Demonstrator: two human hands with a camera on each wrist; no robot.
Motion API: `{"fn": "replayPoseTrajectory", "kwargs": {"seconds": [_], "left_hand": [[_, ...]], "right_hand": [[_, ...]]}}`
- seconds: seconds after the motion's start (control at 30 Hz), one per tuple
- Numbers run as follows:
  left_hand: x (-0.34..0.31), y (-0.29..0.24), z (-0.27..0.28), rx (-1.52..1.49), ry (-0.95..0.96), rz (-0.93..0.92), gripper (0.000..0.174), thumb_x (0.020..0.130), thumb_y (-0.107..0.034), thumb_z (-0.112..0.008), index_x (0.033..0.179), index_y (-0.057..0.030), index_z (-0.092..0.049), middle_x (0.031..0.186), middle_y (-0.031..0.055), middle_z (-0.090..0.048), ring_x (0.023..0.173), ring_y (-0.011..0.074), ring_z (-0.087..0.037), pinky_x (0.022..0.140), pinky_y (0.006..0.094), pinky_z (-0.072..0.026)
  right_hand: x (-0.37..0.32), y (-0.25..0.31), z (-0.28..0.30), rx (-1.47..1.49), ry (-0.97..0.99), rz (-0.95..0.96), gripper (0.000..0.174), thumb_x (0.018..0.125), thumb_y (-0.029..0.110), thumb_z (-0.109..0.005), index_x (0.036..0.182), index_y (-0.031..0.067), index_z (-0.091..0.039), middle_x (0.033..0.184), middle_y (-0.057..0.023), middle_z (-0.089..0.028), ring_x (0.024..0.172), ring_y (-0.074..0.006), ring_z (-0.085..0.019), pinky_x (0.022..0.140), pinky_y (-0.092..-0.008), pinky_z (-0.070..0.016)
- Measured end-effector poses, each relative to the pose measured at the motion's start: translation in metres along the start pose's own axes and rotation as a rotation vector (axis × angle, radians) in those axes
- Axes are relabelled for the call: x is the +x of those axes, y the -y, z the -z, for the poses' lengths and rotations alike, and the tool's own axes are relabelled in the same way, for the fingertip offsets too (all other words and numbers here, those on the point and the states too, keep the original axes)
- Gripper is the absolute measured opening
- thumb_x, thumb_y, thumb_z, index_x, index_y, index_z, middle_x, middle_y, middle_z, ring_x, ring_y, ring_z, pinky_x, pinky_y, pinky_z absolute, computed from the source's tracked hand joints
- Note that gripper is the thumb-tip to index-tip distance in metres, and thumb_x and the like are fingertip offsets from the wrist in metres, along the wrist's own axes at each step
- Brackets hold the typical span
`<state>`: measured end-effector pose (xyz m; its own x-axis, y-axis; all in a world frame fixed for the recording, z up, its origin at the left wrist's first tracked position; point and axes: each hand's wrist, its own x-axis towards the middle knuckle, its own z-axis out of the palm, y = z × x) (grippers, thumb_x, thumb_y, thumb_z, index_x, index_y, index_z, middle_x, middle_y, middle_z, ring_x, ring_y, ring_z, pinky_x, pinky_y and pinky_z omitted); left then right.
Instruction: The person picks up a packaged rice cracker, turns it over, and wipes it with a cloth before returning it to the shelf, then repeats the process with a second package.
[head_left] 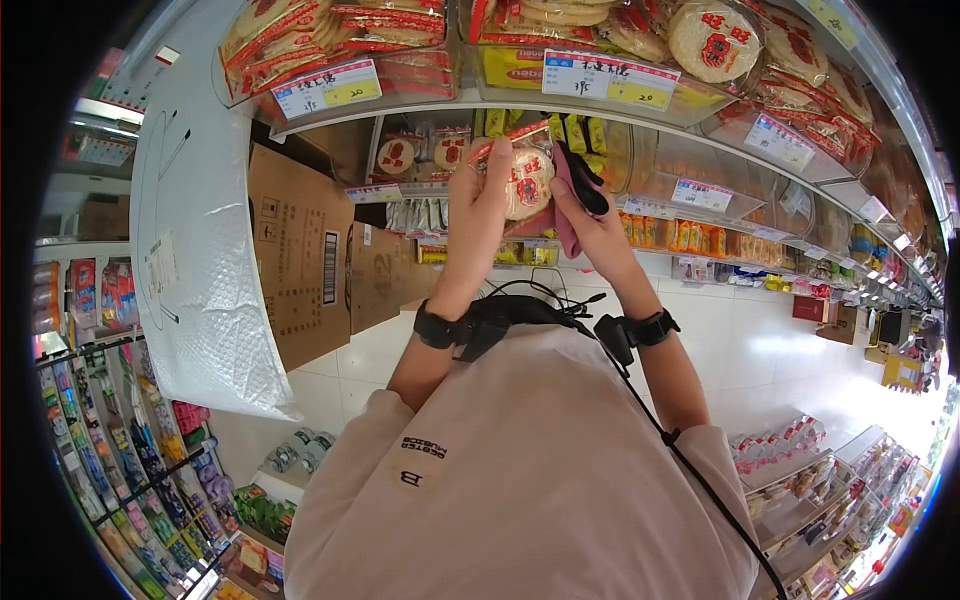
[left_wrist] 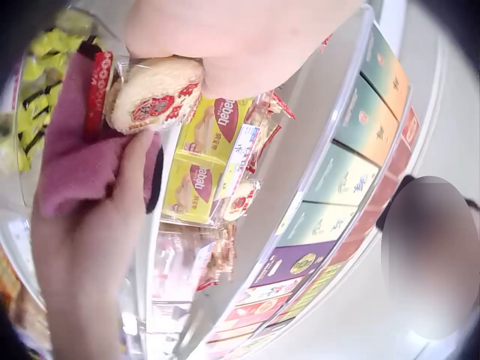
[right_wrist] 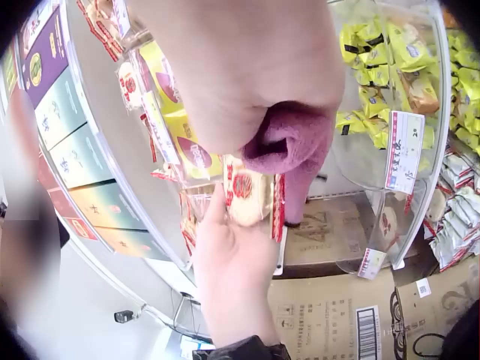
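In the head view my left hand [head_left: 474, 212] grips a clear packet of round rice crackers [head_left: 528, 188] with red print, thumb along its near face. My right hand [head_left: 604, 238] holds a pink-purple cloth [head_left: 568, 236] with a black part against the packet's right side. The left wrist view has the cloth [left_wrist: 79, 169] bunched in the right hand, its thumb reaching to the packet [left_wrist: 155, 101]. From the right wrist, the folded cloth [right_wrist: 296, 142] lies under my right palm and the packet [right_wrist: 247, 196] stands between both hands. Fingers behind the packet are hidden.
Just ahead, shelf bins hold more rice cracker packets [head_left: 715, 40] above price tags [head_left: 612, 80]. Yellow-wrapped snacks [head_left: 580, 135] sit in a lower bin. Cardboard boxes [head_left: 295, 250] and a large white padded sheet [head_left: 195, 260] stand at the left. A black cable [head_left: 715, 495] runs along my right side.
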<state>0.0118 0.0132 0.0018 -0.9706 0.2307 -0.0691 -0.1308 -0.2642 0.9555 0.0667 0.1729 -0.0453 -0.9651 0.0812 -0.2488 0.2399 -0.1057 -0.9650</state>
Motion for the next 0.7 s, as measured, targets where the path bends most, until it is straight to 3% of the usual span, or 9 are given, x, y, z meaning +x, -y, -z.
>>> {"fn": "replayPoseTrajectory", "kwargs": {"seconds": [0.07, 0.17, 0.3, 0.47, 0.53, 0.63, 0.67, 0.7], "left_hand": [[0.005, 0.003, 0.008, 0.033, -0.005, 0.004, 0.039, 0.1, -0.034, -0.061, 0.115, 0.0015, -0.064, 0.088, 0.001, -0.066, 0.076, 0.0033, -0.059, 0.064, 0.0211, -0.0486], [0.007, -0.001, 0.025, 0.119, 0.138, -0.005, 0.038, 0.097, -0.032, -0.065, 0.115, 0.0015, -0.067, 0.091, 0.0004, -0.067, 0.079, 0.0046, -0.06, 0.064, 0.0214, -0.0478], [0.002, -0.019, 0.033, 0.215, 0.258, 0.051, 0.035, 0.096, -0.025, -0.067, 0.116, 0.0023, -0.068, 0.096, 0.0016, -0.069, 0.083, 0.0058, -0.062, 0.066, 0.0215, -0.0486], [-0.001, -0.021, 0.029, 0.187, 0.154, -0.057, 0.033, 0.096, -0.021, -0.067, 0.119, 0.0024, -0.067, 0.1, 0.0037, -0.07, 0.084, 0.0073, -0.064, 0.07, 0.0239, -0.0526], [-0.001, -0.02, 0.029, 0.154, 0.149, -0.043, 0.032, 0.096, -0.019, -0.067, 0.119, 0.0026, -0.066, 0.101, 0.0046, -0.069, 0.086, 0.0077, -0.064, 0.072, 0.0245, -0.0538], [-0.006, -0.015, 0.029, 0.125, 0.186, -0.021, 0.03, 0.095, -0.014, -0.067, 0.12, 0.003, -0.064, 0.105, 0.0063, -0.068, 0.09, 0.0081, -0.064, 0.075, 0.0248, -0.0545], [-0.008, -0.017, 0.029, 0.118, 0.196, -0.052, 0.03, 0.094, -0.011, -0.067, 0.12, 0.0032, -0.063, 0.107, 0.0067, -0.068, 0.092, 0.0084, -0.063, 0.076, 0.025, -0.0545], [-0.008, -0.02, 0.028, 0.111, 0.209, -0.093, 0.03, 0.093, -0.008, -0.068, 0.121, 0.0033, -0.062, 0.108, 0.0071, -0.067, 0.094, 0.0087, -0.063, 0.077, 0.0252, -0.0545]], "right_hand": [[-0.003, 0.005, -0.008, 0.084, -0.103, 0.243, 0.037, 0.096, 0.025, -0.067, 0.126, 0.0022, -0.063, 0.1, -0.0015, -0.068, 0.086, -0.0042, -0.058, 0.078, -0.0214, -0.0473], [0.0, 0.008, -0.003, 0.139, -0.143, 0.305, 0.038, 0.097, 0.022, -0.065, 0.129, 0.0014, -0.061, 0.11, -0.0023, -0.066, 0.096, -0.0072, -0.059, 0.084, -0.0229, -0.0471], [0.002, 0.002, 0.001, 0.098, -0.204, 0.313, 0.038, 0.099, 0.023, -0.063, 0.129, 0.001, -0.06, 0.111, -0.0032, -0.067, 0.1, -0.0093, -0.061, 0.089, -0.0253, -0.0482], [-0.001, -0.009, 0.002, 0.48, -0.174, 0.073, 0.045, 0.1, 0.034, -0.059, 0.135, 0.0056, -0.055, 0.117, -0.0041, -0.065, 0.106, -0.012, -0.062, 0.087, -0.0267, -0.0508], [-0.012, 0.01, -0.008, 0.641, 0.004, 0.107, 0.048, 0.101, 0.028, -0.059, 0.141, 0.0079, -0.046, 0.126, -0.0051, -0.06, 0.115, -0.0143, -0.059, 0.087, -0.0303, -0.0542], [-0.027, 0.02, -0.021, 0.627, 0.126, 0.155, 0.051, 0.101, 0.018, -0.059, 0.146, 0.0087, -0.037, 0.131, -0.0064, -0.057, 0.119, -0.015, -0.057, 0.088, -0.0345, -0.0562], [-0.02, 0.01, -0.016, 0.599, 0.1, 0.158, 0.055, 0.1, 0.012, -0.059, 0.148, 0.0099, -0.033, 0.13, -0.006, -0.058, 0.117, -0.0167, -0.058, 0.087, -0.0397, -0.058], [-0.023, 0.012, -0.011, 0.596, 0.112, 0.067, 0.052, 0.1, 0.012, -0.059, 0.147, 0.0106, -0.037, 0.129, -0.0058, -0.059, 0.115, -0.0164, -0.059, 0.089, -0.0394, -0.057]]}}
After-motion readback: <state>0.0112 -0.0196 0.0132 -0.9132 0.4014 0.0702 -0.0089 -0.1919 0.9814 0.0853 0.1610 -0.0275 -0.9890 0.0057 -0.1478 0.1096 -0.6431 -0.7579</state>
